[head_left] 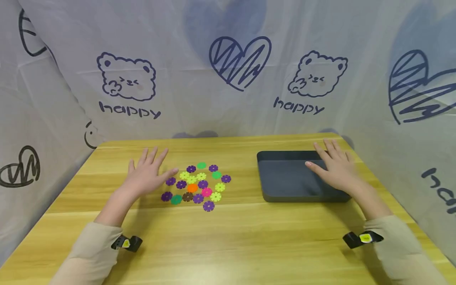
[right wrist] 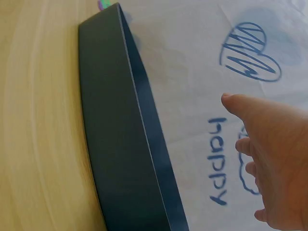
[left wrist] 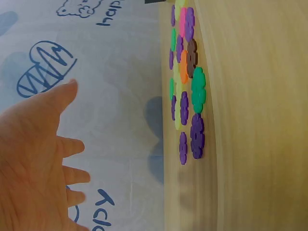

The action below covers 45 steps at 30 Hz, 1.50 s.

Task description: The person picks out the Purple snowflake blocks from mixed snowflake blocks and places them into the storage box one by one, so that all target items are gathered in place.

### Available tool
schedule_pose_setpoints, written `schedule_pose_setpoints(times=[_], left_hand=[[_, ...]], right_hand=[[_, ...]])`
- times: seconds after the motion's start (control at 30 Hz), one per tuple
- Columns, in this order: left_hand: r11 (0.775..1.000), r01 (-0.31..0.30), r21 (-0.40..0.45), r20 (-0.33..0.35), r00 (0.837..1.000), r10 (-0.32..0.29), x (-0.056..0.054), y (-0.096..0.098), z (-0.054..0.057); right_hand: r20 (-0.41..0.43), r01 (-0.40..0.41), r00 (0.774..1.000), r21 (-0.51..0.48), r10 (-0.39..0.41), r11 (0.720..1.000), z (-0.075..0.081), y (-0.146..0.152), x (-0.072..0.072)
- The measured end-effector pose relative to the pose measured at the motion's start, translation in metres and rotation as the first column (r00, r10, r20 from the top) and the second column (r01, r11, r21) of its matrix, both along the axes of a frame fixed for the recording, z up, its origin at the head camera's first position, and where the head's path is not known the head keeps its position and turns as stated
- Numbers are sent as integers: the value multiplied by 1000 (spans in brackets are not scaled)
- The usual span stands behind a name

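Note:
My left hand (head_left: 147,174) hovers over the table with fingers spread, just left of a loose group of flat, notched plastic discs. Among them are an orange disc (head_left: 192,188), a pink disc (head_left: 206,192), a brown disc (head_left: 187,196) and several purple, green and yellow ones. In the left wrist view a dark green disc (left wrist: 198,90) lies beside a purple disc (left wrist: 197,136). My right hand (head_left: 336,168), fingers also spread, is above the right part of a dark rectangular tray (head_left: 306,197). Both hands hold nothing. The right wrist view shows the tray's tall side wall (right wrist: 113,125).
The wooden table (head_left: 235,245) runs back to a white cloth (head_left: 185,91) with drawn bears, hearts and lettering. Cloth hangs along the left and right sides too. Each wrist wears a small black camera, such as the left camera (head_left: 133,244).

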<state>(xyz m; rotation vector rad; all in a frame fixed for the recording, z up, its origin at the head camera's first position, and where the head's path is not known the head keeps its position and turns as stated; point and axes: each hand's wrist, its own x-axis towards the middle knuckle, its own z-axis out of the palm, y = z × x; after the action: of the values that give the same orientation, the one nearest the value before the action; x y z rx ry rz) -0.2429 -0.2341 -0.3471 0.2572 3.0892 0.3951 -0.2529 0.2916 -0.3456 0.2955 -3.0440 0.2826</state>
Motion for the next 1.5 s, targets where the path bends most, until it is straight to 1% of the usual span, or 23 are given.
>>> schedule_pose_setpoints(times=[0.1, 0.23, 0.33, 0.4, 0.47, 0.53, 0.6, 0.73, 0.87, 0.93, 1.07, 1.23, 1.3, 1.5], left_hand=[[999, 26, 21, -31, 999, -26, 4, -2, 0], [994, 98, 53, -73, 993, -94, 11, -6, -3], [984, 151, 91, -75, 987, -144, 14, -10, -6], [977, 173, 120, -69, 984, -166, 15, -12, -8], [973, 192, 127, -67, 981, -185, 15, -14, -11], [968, 213, 129, -58, 977, -208, 14, -16, -13], [964, 233, 130, -32, 973, -230, 13, -19, -16], [950, 266, 163, 52, 959, -278, 10, -29, -22], [942, 275, 195, 151, 940, -306, 6, -36, -28], [939, 279, 201, 179, 932, -315, 6, -38, -30], [939, 281, 200, 186, 930, -317, 5, -37, -33], [938, 280, 202, 195, 927, -319, 2, -34, -35], [934, 286, 213, 196, 924, -328, 0, -32, -36], [923, 296, 247, 193, 918, -346, -7, -27, -38]], right_hand=[[-17, 10, 1000, -14, -10, 1000, 1, 10, 7], [-28, 24, 999, -20, -25, 1000, -1, 25, 16], [-26, 36, 999, -14, -36, 999, -6, 36, 21], [-22, 37, 999, -9, -37, 999, -10, 42, 24], [-17, 35, 999, -4, -35, 999, -12, 47, 26], [-3, 29, 1000, 6, -29, 1000, -13, 51, 27], [19, 24, 1000, 11, -24, 1000, -14, 54, 27], [82, 11, 997, 9, -12, 1000, -18, 59, 26], [152, 6, 988, -3, -5, 1000, -23, 66, 24], [175, 6, 985, -10, -4, 1000, -26, 70, 23], [199, -9, 980, -12, 11, 1000, -30, 76, 21], [247, -35, 968, -61, 49, 998, -34, 81, 23], [257, -38, 965, -78, 57, 996, -35, 82, 24], [259, -24, 965, -72, 42, 997, -38, 87, 23]])
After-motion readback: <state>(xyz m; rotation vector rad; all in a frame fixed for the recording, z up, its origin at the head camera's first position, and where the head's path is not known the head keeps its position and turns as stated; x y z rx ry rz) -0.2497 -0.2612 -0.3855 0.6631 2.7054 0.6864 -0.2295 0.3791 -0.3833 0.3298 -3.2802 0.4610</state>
